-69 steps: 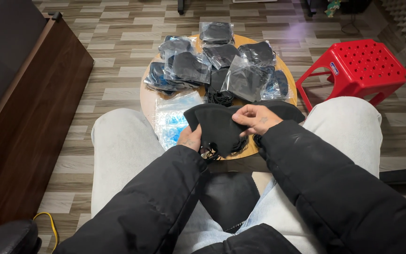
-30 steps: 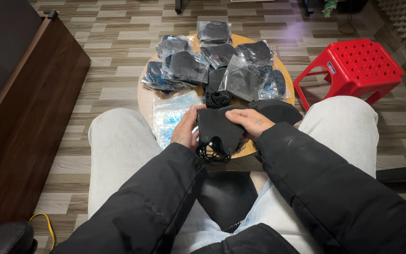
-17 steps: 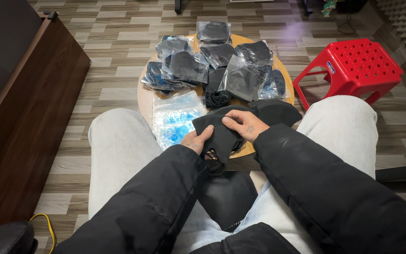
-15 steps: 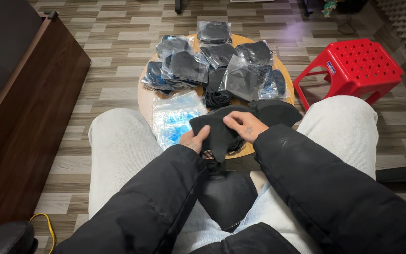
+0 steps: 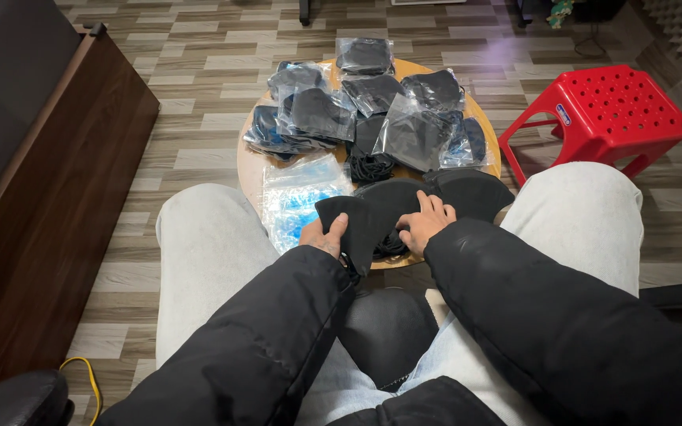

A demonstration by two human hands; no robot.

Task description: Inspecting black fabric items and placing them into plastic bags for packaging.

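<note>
Left hand [image 5: 324,233] pinches the left edge of a black mask [image 5: 365,222]; right hand [image 5: 424,225] presses fingers flat on its right side, likely to keep it folded. Mask sits at the near rim of the round tabletop [image 5: 248,162]. Just beyond the grip: loose cords [image 5: 369,166], bagged masks [image 5: 321,114]. Right of it: red stool [image 5: 603,112].

Looks like a home room used for packing: wood-pattern floor [image 5: 199,71], small round wooden table [image 5: 250,170], red plastic stool [image 5: 609,102] right, dark wooden cabinet [image 5: 57,181] left.
</note>
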